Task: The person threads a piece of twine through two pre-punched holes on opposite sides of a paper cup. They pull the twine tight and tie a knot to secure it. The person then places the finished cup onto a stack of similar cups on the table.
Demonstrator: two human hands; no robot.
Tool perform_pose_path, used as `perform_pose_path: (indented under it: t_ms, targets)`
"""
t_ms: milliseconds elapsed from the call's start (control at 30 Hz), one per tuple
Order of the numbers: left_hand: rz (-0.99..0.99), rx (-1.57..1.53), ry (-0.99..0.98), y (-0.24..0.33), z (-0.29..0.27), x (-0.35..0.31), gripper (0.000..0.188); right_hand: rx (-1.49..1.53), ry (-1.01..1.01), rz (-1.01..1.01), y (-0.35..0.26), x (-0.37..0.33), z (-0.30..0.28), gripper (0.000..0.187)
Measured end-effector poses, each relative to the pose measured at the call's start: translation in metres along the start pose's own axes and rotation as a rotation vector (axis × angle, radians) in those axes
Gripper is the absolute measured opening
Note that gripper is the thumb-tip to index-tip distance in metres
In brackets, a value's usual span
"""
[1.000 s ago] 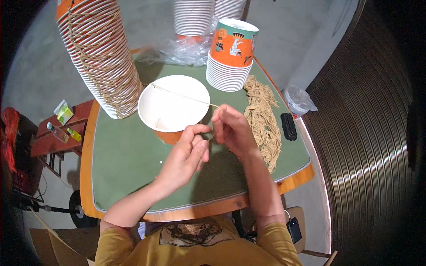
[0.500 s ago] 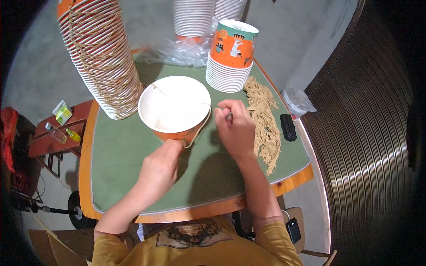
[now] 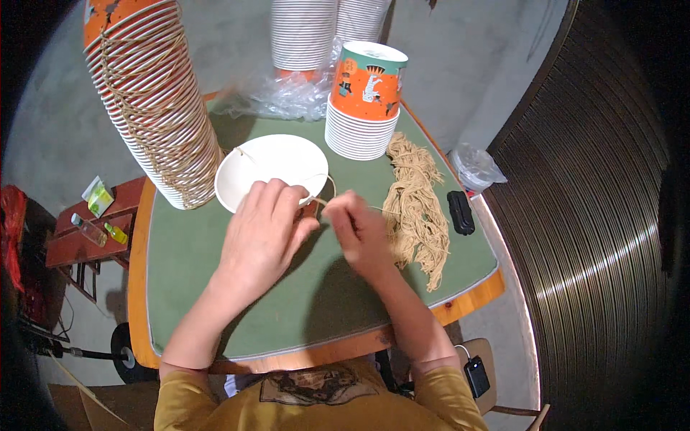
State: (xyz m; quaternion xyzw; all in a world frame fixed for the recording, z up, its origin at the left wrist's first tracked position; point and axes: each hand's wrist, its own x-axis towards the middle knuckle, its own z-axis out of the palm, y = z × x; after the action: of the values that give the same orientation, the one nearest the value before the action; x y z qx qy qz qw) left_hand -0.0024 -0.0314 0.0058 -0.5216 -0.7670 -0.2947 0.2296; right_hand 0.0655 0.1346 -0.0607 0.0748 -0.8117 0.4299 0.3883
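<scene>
hands (image 3: 259, 237) (image 3: 356, 228) | left: over bucket (image 3: 273, 156) rim | right: pinching cord (image 3: 333, 189) | tan strands (image 3: 417, 215) (loosely bundled) beside

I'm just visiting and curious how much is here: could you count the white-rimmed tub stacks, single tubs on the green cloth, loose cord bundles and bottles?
White-rimmed tub stacks: 4
Single tub on the cloth: 1
Loose cord bundle: 1
Bottles: 2
Total: 8

Behind the wooden table (image 3: 471, 297) I see a grey wall (image 3: 230, 47). A red bench (image 3: 128, 200) stands left on grey floor (image 3: 106, 284); light (image 3: 596, 266) shines across the ribbed shutter (image 3: 604, 187).
</scene>
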Motion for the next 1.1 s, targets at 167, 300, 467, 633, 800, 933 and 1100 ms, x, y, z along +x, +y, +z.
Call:
perform_pose_path:
  t_ms: [167, 300, 467, 633, 800, 933, 1100]
  targets:
    - [-0.172, -0.134, -0.215, -0.032, 0.0, 0.002, 0.02, 0.025, 0.092, 0.305, 0.015, -0.001, 0.002, 0.019]
    - [-0.444, -0.599, -0.066, -0.057, -0.011, 0.015, 0.018, 0.198, 0.182, 0.288, 0.024, 0.001, 0.01, 0.021]
    - [-0.676, -0.955, -0.116, -0.088, -0.024, 0.025, 0.018, 0.099, 0.198, 0.073, 0.016, 0.043, 0.008, 0.023]
    - [-0.814, -1.258, -0.05, -0.128, -0.012, 0.022, 0.016, 0.256, 0.216, 0.155, -0.002, 0.084, 0.008, 0.021]
    - [-0.891, -1.515, 0.056, -0.145, 0.009, 0.019, 0.015, 0.371, 0.258, 0.195, -0.001, 0.095, 0.008, 0.023]
    - [-0.971, -1.599, 0.065, -0.152, 0.019, 0.016, 0.015, 0.46, 0.192, 0.266, 0.001, 0.092, 0.008, 0.024]
    - [-1.162, -1.654, 0.08, -0.174, 0.04, 0.004, 0.016, 0.691, 0.183, 0.398, -0.002, 0.089, 0.013, 0.026]
